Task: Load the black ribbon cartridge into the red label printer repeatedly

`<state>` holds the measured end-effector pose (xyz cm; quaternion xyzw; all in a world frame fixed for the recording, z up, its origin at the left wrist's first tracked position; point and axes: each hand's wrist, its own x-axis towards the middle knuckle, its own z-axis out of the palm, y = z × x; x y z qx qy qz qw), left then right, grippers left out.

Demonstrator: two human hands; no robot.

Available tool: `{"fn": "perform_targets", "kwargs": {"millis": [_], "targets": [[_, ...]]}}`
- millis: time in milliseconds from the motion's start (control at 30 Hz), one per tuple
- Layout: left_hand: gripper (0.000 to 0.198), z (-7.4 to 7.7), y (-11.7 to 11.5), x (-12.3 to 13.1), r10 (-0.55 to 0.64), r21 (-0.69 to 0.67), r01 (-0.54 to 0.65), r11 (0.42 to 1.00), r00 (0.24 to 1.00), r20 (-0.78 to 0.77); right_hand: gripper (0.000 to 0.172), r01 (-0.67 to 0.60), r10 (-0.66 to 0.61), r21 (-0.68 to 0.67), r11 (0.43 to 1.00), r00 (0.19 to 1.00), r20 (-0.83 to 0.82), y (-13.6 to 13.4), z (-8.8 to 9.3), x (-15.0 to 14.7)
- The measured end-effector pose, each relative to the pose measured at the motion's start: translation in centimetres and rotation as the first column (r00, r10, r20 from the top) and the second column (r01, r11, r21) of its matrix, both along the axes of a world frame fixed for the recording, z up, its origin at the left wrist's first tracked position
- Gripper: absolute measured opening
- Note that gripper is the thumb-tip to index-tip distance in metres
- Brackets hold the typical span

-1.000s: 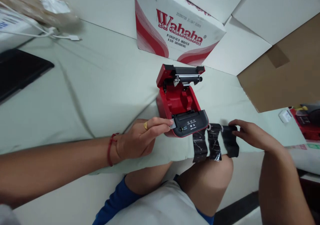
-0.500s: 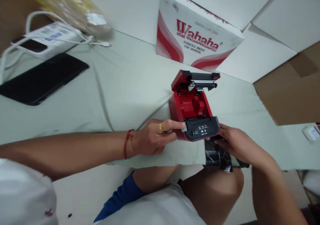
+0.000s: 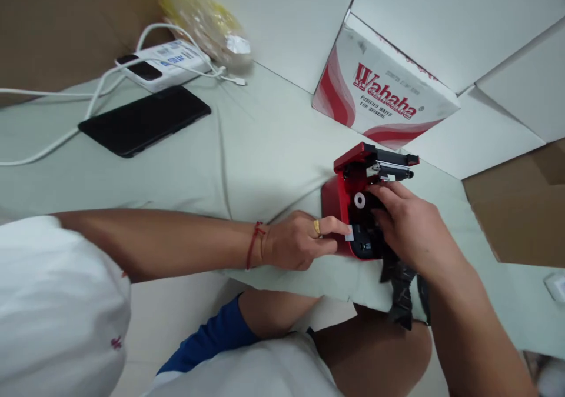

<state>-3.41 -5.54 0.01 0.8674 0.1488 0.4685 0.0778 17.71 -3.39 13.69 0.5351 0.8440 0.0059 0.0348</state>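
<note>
Two bare hands work at a red portable printer (image 3: 339, 203), right of centre in the head view, its lid (image 3: 355, 157) standing open. The left hand (image 3: 300, 241) is half-closed, fingertips on a pale tab (image 3: 349, 233); the right hand (image 3: 412, 226) covers the compartment (image 3: 348, 188), its grip hidden. The printer looks light and stiff, easiest held by its sides; the black taped strip (image 3: 399, 297) below hangs soft.

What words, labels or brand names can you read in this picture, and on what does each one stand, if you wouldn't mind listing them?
"Wahaha", with a ® sign, on the white carton
"PURIFIED WATER FOR DRINKING", below it on the same carton
Blue print on the white power bank: too small to read
Marks on the control panel of the red printer: partly hidden, too small to read
</note>
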Motion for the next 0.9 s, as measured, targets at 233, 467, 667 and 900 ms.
{"fn": "perform_targets", "kwargs": {"millis": [233,467,667,900], "targets": [[0.011,-0.1,-0.1,0.1,0.049,0.010,-0.048,0.999,0.997,-0.053,0.048,0.066,-0.069,0.021,0.998,0.975,0.209,1.1,-0.8,-1.5],[0.013,-0.2,-0.1,0.1,0.052,0.025,-0.051,0.998,0.997,-0.059,0.047,0.060,-0.066,0.030,0.998,0.966,0.249,2.7,-1.9,-2.6],[0.016,0.0,-0.2,0.0,0.066,0.013,-0.065,0.998,0.996,-0.056,0.037,-0.028,0.022,-0.091,0.995,0.997,-0.070,2.3,-1.2,-0.9],[0.017,-0.1,-0.2,0.0,0.054,-0.017,-0.056,0.998,0.996,-0.076,0.035,-0.065,0.138,0.230,0.971,0.938,-0.318,-6.4,-0.4,2.4]]}}
